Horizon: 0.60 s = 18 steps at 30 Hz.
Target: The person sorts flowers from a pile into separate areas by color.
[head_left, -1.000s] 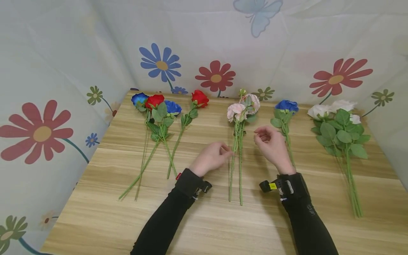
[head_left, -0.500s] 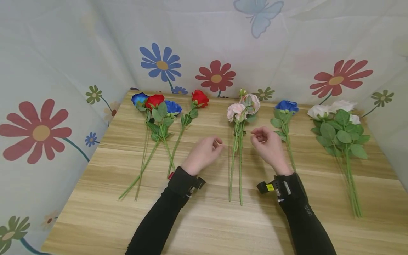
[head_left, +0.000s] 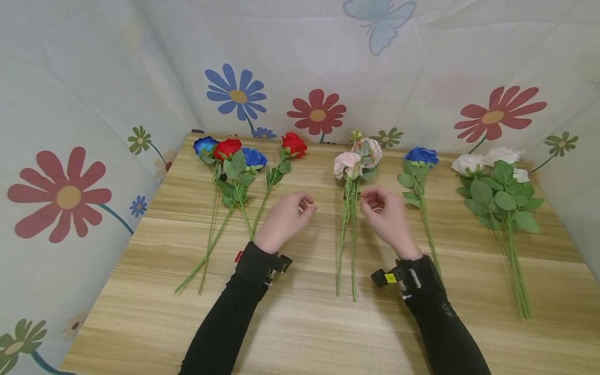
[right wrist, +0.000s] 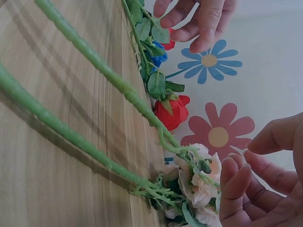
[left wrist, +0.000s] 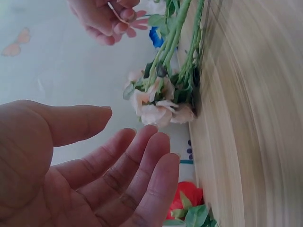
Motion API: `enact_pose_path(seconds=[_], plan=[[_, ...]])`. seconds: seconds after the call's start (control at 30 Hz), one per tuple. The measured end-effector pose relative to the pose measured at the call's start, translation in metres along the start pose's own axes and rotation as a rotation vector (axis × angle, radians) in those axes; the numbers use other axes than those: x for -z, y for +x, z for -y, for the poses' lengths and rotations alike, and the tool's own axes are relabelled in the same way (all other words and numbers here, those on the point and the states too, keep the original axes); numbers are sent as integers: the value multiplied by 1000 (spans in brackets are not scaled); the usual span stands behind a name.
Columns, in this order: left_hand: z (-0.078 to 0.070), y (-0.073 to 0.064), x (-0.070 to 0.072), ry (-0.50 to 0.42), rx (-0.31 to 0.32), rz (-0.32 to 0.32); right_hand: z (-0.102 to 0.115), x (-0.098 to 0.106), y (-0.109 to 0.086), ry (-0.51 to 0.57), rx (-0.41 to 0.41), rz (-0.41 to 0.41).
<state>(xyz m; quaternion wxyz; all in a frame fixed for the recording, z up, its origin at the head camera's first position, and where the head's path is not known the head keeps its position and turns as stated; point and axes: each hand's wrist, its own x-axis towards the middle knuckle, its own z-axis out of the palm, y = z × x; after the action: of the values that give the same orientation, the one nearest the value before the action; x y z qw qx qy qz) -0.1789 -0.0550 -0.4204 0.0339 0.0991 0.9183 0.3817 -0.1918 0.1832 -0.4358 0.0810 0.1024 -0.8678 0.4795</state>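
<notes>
Two or more pale pink artificial flowers (head_left: 347, 164) lie at the table's middle with their green stems (head_left: 353, 250) toward me. My right hand (head_left: 388, 217) hovers just right of these stems, and its thumb and fingers pinch a thin pale strand (right wrist: 237, 150). What the strand is cannot be made out. Left of the stems, my left hand (head_left: 285, 221) is raised above the table. In the left wrist view its fingers (left wrist: 154, 175) are loosely bent, apart from the thumb, and hold nothing. The stems lie between both hands.
On the left of the wooden table (head_left: 154, 323) lie blue and red roses (head_left: 228, 149), plus a separate red rose (head_left: 294, 145). A blue rose (head_left: 422, 155) lies right of my right hand. White flowers (head_left: 470, 163) with large leaves lie far right. A printed curtain (head_left: 389, 78) stands behind.
My left hand has moved away from the pink flowers' stems, leftward and slightly farther from me. My right hand has shifted left, closer to those stems. The flowers have stayed in place.
</notes>
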Motion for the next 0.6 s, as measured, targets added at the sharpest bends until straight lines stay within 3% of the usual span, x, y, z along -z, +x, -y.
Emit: enact_pose_path(seconds=[0.37,0.6], plan=[[18,-6,26,32,45,-77,16,-16,-1,44,-19,58],[36,-11,41,177,95,-137,24,-30,-2,53,11,92]])
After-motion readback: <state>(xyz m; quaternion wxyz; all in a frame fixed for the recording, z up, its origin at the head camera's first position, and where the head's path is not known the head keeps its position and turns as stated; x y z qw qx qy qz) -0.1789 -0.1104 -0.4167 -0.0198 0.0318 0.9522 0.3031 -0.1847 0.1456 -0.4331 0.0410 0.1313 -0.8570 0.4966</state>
